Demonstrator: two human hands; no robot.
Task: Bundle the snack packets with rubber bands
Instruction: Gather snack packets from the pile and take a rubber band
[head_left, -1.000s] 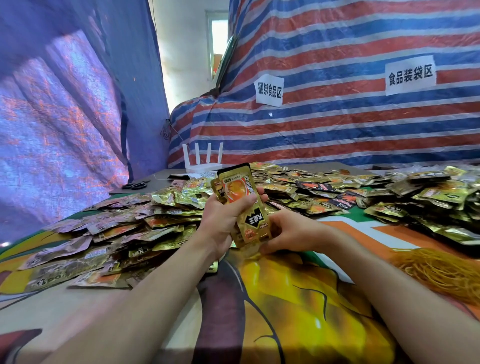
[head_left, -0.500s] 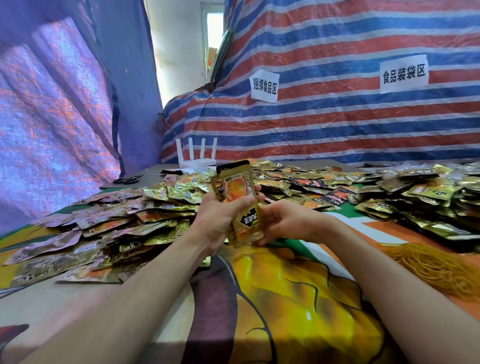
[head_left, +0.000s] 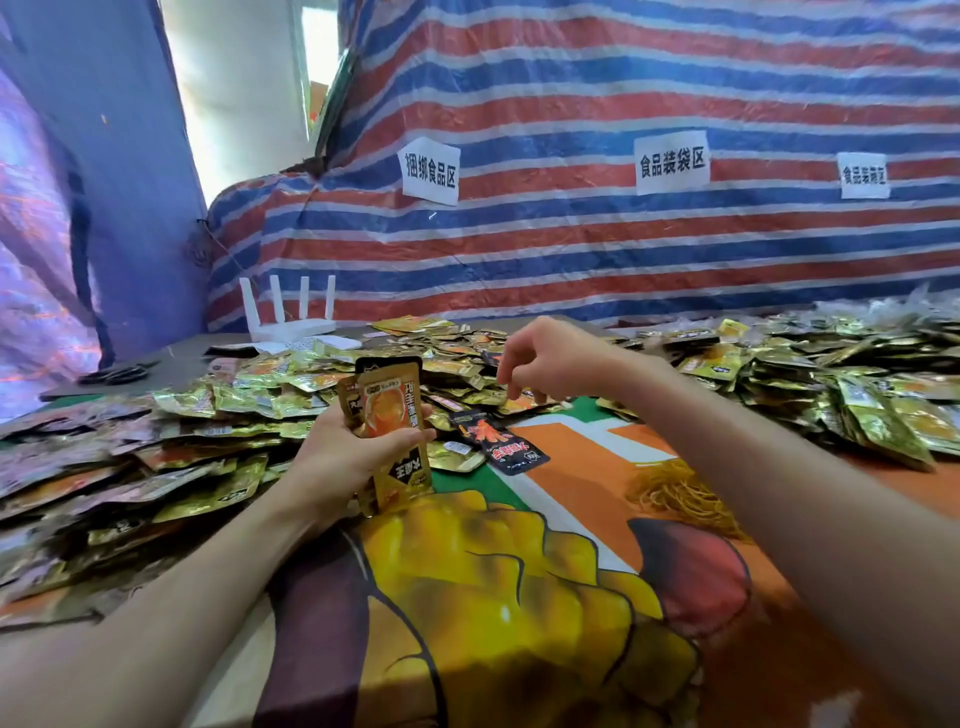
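Several packets (head_left: 387, 410) stand upright, long axis vertical, gripped in my left hand (head_left: 337, 457); my right hand (head_left: 550, 364) curls above the pile (head_left: 447, 353), and I cannot tell whether it grasps anything.

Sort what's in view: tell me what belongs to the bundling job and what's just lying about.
Job: held packets in the left hand, loose packets, rubber bands.
Lying about: white router, scissors, wall signs.

Operator limbs in view: left hand (head_left: 337, 457) and right hand (head_left: 550, 358), both bare. Left forearm (head_left: 171, 597) and right forearm (head_left: 779, 478) are bare along their whole visible length, wrist to frame edge.
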